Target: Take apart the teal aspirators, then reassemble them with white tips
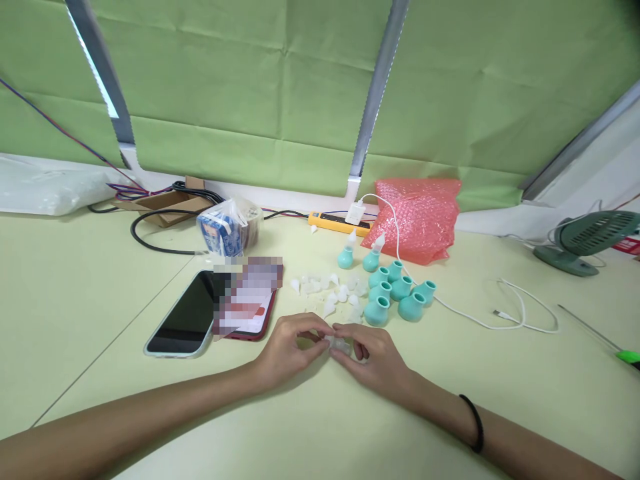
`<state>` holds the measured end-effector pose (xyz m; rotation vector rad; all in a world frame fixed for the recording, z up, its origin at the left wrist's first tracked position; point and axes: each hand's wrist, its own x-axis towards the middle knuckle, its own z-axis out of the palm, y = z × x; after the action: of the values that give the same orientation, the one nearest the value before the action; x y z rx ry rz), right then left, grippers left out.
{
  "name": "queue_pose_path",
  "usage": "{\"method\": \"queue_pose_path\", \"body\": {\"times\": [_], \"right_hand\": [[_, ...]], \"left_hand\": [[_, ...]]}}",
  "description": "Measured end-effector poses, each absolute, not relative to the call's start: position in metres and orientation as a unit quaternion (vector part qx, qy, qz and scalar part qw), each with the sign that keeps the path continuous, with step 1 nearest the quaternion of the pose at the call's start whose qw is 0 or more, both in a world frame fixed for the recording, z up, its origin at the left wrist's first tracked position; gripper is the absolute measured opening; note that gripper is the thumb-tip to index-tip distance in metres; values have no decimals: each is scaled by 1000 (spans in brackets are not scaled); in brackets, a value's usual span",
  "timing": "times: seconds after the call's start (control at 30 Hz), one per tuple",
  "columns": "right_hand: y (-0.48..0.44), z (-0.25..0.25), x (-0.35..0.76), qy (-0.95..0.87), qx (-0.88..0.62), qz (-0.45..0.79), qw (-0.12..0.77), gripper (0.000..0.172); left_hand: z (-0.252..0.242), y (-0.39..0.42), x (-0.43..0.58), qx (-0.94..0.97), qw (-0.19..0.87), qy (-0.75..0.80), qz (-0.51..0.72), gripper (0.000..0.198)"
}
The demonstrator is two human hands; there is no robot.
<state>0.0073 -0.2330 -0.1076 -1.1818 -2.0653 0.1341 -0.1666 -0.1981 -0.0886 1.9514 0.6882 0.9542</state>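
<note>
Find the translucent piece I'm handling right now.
In the head view, the translucent piece is below and slightly right of centre, between your left hand and right hand, nearer you than the teal bulb-shaped parts.

Light is bright and soft; daylight glares through a narrow slit (109,107), far left. Faint shadow lies below the bare left hand (290,350); pixelation partly masks the red-cased smartphone (254,300).

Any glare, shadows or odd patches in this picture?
Head view: soft shadow beneath the left hand; bright slit, upper left. Head view too: pixelation over part of the red phone, dark upper-right corner, little crisp detail on the held clear piece.
</note>
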Motion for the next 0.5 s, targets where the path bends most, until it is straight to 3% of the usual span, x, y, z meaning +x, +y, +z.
{"method": "queue_pose_path", "body": {"times": [0.2, 0.5], "right_hand": [[-234, -101, 8, -822, -436, 116, 348, 19], [-234, -102, 12, -801, -420, 118, 410, 10]], "left_hand": [[-91, -198, -168, 759, 449, 276, 381, 8], [-86, -200, -167, 741, 464, 279, 398, 7]]}}
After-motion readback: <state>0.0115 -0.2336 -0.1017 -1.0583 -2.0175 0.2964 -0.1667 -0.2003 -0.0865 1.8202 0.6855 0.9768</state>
